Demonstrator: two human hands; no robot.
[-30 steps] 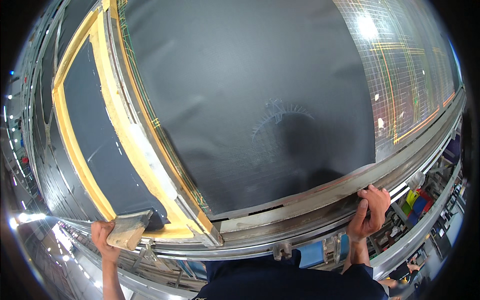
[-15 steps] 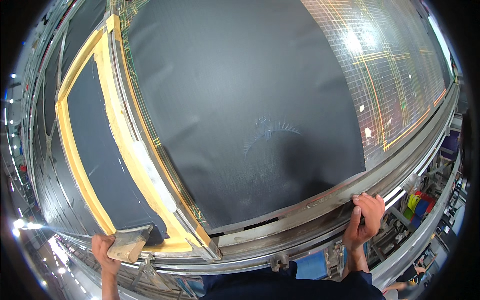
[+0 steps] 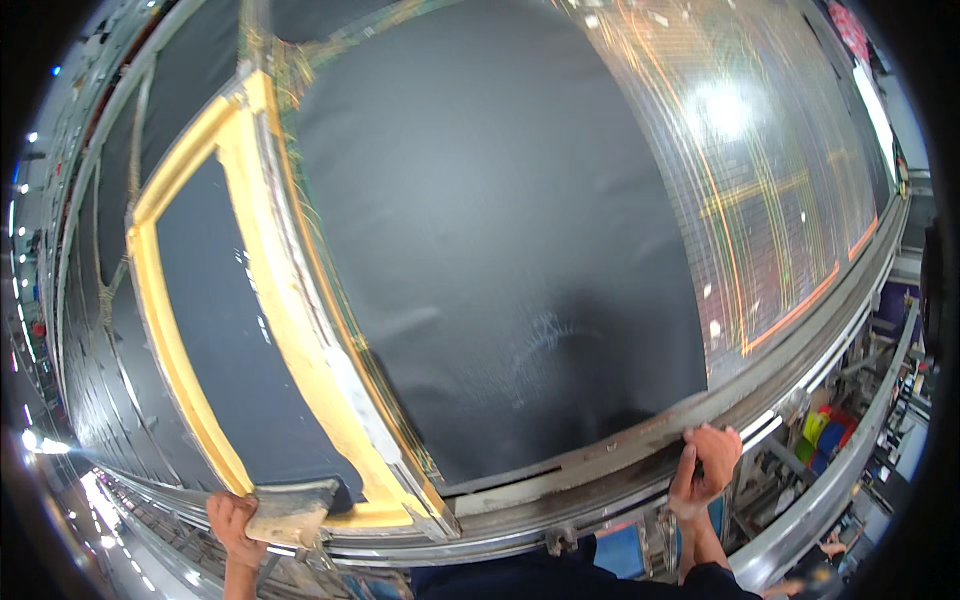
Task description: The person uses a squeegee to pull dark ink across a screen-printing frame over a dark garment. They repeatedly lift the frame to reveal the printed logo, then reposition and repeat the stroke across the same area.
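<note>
Tan, flat-sided, the block (image 3: 288, 517) is clamped in left fingers (image 3: 228, 510); right fingers (image 3: 714, 438) curl (grip unclear) on a metal rail (image 3: 600, 500).

Left hand (image 3: 236, 527) in a fist, right hand (image 3: 708, 466) half-curled

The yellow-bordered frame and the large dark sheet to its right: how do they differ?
The frame is narrower; the sheet is wider. The frame has a broad yellow border; the sheet has none. The left hand holds a tan block at the frame's near end; no hand touches the sheet. Both have dark surfaces.
</note>
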